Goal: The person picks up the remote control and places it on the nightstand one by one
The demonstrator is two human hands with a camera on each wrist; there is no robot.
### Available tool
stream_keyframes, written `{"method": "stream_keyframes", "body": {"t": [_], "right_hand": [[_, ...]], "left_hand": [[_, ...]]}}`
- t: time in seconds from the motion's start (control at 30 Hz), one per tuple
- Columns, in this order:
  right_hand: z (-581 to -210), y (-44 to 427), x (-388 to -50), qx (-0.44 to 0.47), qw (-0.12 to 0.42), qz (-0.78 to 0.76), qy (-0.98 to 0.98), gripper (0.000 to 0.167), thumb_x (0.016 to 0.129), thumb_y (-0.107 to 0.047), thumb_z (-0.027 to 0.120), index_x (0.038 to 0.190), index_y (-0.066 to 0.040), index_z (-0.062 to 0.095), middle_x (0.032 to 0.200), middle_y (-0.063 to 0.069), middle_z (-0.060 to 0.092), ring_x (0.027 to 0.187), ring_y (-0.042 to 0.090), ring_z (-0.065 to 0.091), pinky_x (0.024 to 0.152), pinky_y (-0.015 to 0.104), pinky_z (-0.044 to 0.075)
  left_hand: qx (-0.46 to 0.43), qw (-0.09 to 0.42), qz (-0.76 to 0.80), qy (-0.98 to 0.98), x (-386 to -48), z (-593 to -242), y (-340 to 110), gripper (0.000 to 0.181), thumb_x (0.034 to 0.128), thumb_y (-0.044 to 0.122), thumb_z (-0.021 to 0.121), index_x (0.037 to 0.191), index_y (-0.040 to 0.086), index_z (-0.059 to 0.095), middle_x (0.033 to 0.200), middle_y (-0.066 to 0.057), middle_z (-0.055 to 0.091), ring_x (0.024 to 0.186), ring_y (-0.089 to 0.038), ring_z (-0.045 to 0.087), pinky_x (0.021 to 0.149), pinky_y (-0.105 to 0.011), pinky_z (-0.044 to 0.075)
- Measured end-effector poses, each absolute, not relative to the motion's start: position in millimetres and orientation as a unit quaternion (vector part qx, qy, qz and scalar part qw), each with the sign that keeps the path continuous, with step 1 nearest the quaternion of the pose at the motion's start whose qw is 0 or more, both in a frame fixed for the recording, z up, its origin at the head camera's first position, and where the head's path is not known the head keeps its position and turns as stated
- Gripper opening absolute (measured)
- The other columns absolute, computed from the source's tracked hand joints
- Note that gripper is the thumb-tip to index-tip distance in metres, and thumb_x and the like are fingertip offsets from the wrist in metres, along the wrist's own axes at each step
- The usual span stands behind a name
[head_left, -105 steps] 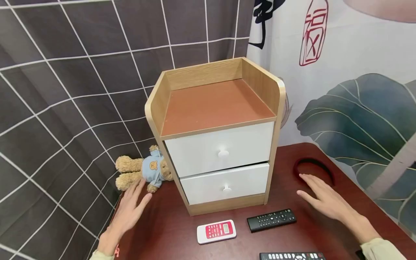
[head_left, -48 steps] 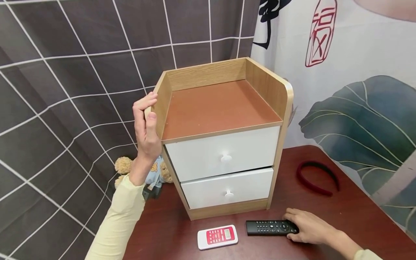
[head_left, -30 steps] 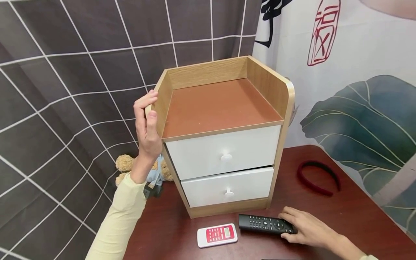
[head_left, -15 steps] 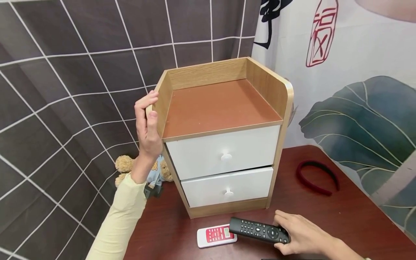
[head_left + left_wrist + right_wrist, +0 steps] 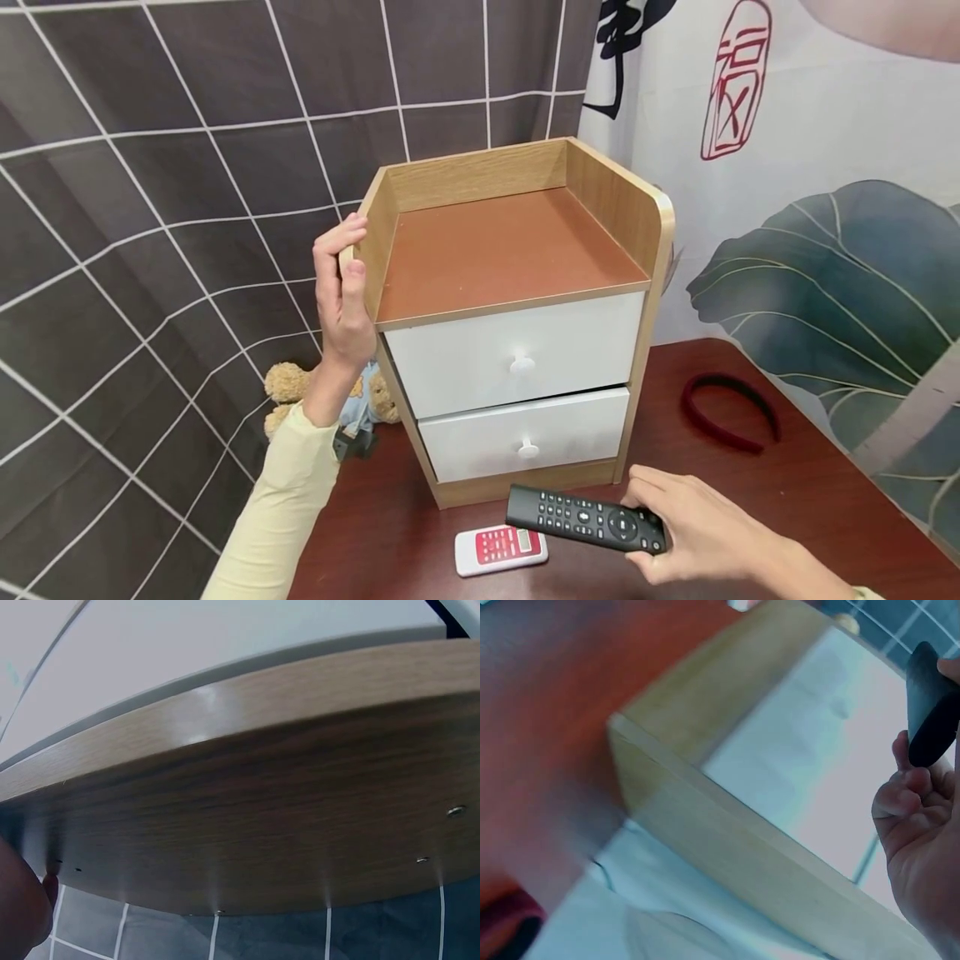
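Moved since half a second ago: the black remote control (image 5: 566, 514) has travelled leftward with the right hand (image 5: 701, 529), its far end now past the middle of the white air-conditioner remote (image 5: 487, 547).
Right hand: pinches the black remote control by its near end, thumb on one edge and fingers on the other; the right wrist view shows the thumb only in part.
Black remote control: buttons up, raised above the desk (image 5: 825, 500) in front of the drawer cabinet (image 5: 517, 250), far end pointing left; in the head view it overlaps the upper edge of the white air-conditioner remote, and contact between the two cannot be told.
White air-conditioner remote: flat on the desk, red keypad and small display facing up.
Left hand: clamped on the drawer cabinet's left side panel (image 5: 383, 250), fingers over its edge and thumb at the front.
Drawer cabinet: upright, with an upper drawer (image 5: 450, 367) and a lower drawer (image 5: 465, 442), both white with white knobs; a dark gap runs between them.
Teddy bear (image 5: 358, 404): lying left of the drawer cabinet in a blue top, partly hidden by the left forearm.
Headband (image 5: 712, 431): dark red, on the desk right of the drawer cabinet.
Backdrop: dark grid curtain (image 5: 232, 75) at left, white leaf-print cloth (image 5: 675, 208) at right.
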State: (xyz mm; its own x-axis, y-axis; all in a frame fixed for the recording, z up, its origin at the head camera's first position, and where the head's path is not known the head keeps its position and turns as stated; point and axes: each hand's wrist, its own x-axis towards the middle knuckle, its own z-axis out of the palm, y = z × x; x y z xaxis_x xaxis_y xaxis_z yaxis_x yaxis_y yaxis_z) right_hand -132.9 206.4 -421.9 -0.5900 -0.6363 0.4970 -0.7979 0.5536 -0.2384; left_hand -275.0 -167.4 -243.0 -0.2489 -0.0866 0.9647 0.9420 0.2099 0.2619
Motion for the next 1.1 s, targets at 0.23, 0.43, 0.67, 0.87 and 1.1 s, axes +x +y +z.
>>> {"method": "stream_keyframes", "body": {"t": [0.23, 0.43, 0.67, 0.87, 1.1], "right_hand": [[-361.8, 208.6, -135.2, 0.441, 0.247, 0.226, -0.832, 0.049, 0.056, -0.028, 0.089, 0.093, -0.031, 0.058, 0.086, -0.024, 0.046, 0.072, -0.013, 0.041, 0.063, -0.002, 0.031], [-305.2, 217.7, -151.5, 0.439, 0.336, 0.205, -0.808, 0.034, 0.06, -0.031, 0.081, 0.088, -0.023, 0.064, 0.085, -0.019, 0.051, 0.07, -0.01, 0.041, 0.056, 0.002, 0.033], [-262.9, 227.0, -167.2, 0.373, 0.373, 0.186, -0.829, 0.034, 0.068, -0.044, 0.075, 0.085, -0.018, 0.063, 0.081, -0.016, 0.052, 0.066, -0.006, 0.041, 0.053, 0.008, 0.034], [-232.1, 225.6, -177.3, 0.276, 0.381, 0.171, -0.866, 0.035, 0.058, -0.026, 0.083, 0.085, -0.014, 0.062, 0.077, -0.009, 0.053, 0.067, -0.002, 0.04, 0.054, 0.011, 0.034], [-212.3, 210.7, -179.1, 0.163, 0.346, 0.172, -0.908, 0.029, 0.07, -0.029, 0.081, 0.087, -0.013, 0.064, 0.079, 0.0, 0.059, 0.068, 0.008, 0.045, 0.057, 0.019, 0.033]], "left_hand": [[-0.356, 0.501, -0.517, -0.596, -274.8, -243.8, -167.3, 0.042, 0.0932, 0.02, 0.041, 0.117, -0.014, 0.051, 0.128, -0.027, 0.053, 0.131, -0.038, 0.048, 0.12, -0.048, 0.032], [-0.352, 0.503, -0.519, -0.594, -275.0, -242.6, -168.2, 0.042, 0.0928, 0.02, 0.042, 0.117, -0.013, 0.052, 0.128, -0.026, 0.054, 0.132, -0.034, 0.049, 0.12, -0.047, 0.032], [-0.356, 0.498, -0.519, -0.596, -275.5, -243.2, -167.5, 0.041, 0.0931, 0.019, 0.042, 0.117, -0.013, 0.052, 0.128, -0.026, 0.054, 0.132, -0.035, 0.049, 0.12, -0.048, 0.033], [-0.357, 0.501, -0.517, -0.595, -276.2, -242.4, -168.2, 0.042, 0.0932, 0.02, 0.042, 0.117, -0.013, 0.052, 0.128, -0.026, 0.054, 0.131, -0.037, 0.049, 0.119, -0.048, 0.033], [-0.356, 0.501, -0.52, -0.593, -276.4, -243.1, -167.6, 0.041, 0.0935, 0.02, 0.043, 0.117, -0.013, 0.052, 0.128, -0.026, 0.054, 0.131, -0.035, 0.049, 0.119, -0.048, 0.034]]}}
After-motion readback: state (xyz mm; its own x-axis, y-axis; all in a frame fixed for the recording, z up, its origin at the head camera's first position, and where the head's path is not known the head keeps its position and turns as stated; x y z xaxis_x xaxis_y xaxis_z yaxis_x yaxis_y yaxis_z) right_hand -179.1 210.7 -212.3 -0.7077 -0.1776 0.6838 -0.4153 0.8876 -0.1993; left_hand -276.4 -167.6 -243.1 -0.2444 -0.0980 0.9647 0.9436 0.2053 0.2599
